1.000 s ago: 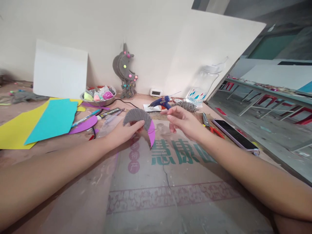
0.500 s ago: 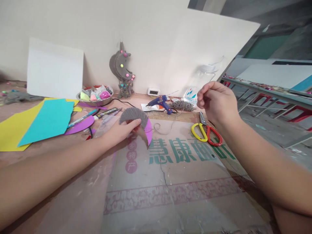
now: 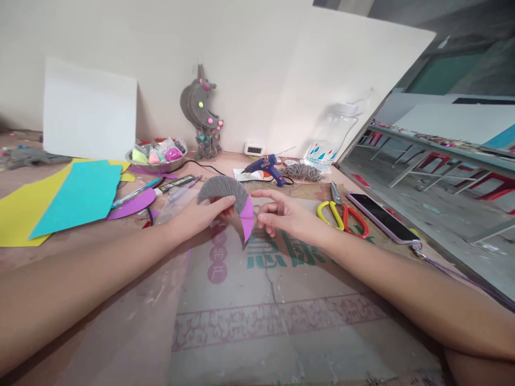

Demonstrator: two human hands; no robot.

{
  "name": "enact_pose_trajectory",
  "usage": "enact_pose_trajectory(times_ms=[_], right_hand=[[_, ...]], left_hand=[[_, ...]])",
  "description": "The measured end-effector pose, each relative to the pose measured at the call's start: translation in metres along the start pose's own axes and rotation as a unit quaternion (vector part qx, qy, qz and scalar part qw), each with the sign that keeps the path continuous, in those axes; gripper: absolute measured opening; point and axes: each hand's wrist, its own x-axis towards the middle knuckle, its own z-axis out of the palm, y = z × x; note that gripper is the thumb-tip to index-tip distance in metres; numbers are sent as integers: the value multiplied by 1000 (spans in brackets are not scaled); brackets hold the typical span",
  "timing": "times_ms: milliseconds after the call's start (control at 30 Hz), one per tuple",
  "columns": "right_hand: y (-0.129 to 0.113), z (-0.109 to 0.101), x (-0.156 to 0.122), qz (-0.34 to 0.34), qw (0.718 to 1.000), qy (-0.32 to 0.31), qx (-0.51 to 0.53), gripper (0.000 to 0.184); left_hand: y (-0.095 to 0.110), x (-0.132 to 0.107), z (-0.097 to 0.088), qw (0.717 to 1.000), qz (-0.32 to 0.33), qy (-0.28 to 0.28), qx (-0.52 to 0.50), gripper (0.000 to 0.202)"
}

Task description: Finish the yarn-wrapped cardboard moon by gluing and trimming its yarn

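Observation:
A purple crescent [image 3: 247, 219] is wound with grey yarn [image 3: 225, 191] over most of its length; its lower right tip is bare purple. My left hand [image 3: 213, 210] grips it, thumb on the near face and fingers behind. Just right of the tip is my right hand [image 3: 281, 213], index finger stretched out and thumb apart from it, the other fingers curled. I see nothing firmly held there; a thin strand between its fingers cannot be made out. Scissors [image 3: 341, 214] with yellow and red handles lie beyond my right forearm.
Behind the hands are a blue glue gun [image 3: 265, 169], a yarn bundle [image 3: 303, 172], a small clock [image 3: 255, 148] and a clear jar [image 3: 332, 134]. A phone [image 3: 382, 217] lies right. Left are coloured sheets [image 3: 80, 198] and a metal bowl [image 3: 156, 166]. A decorated grey moon [image 3: 197, 104] hangs behind.
My right hand has come down and left from above the scissors to beside the crescent's tip, its fingers spreading. The phone has come into view. My left hand keeps its hold.

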Motion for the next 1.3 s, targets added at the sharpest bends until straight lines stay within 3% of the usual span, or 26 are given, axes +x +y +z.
enact_pose_trajectory(times_ms=[133, 367, 667, 833, 933, 1133, 1300], right_hand=[[3, -8, 2, -11, 989, 89, -115, 23], [10, -7, 5, -37, 973, 152, -173, 20], [15, -10, 7, -62, 965, 137, -216, 18], [15, -9, 7, -68, 958, 158, -229, 17], [15, -8, 7, -73, 956, 163, -233, 16], [16, -6, 6, -86, 952, 172, -238, 15], [13, -4, 4, -92, 948, 180, -246, 14]], left_hand=[[2, -2, -1, 1000, -21, -7, 22, 34], [-6, 2, 0, 999, -15, -49, 7, 33], [-8, 0, 3, 997, -17, -77, -14, 31], [-9, 0, 3, 994, -13, -99, -39, 30], [-6, -1, 3, 995, 3, -96, -16, 27], [4, -6, 3, 993, -30, -102, 43, 27], [3, -7, 3, 993, -34, -103, 36, 28]])
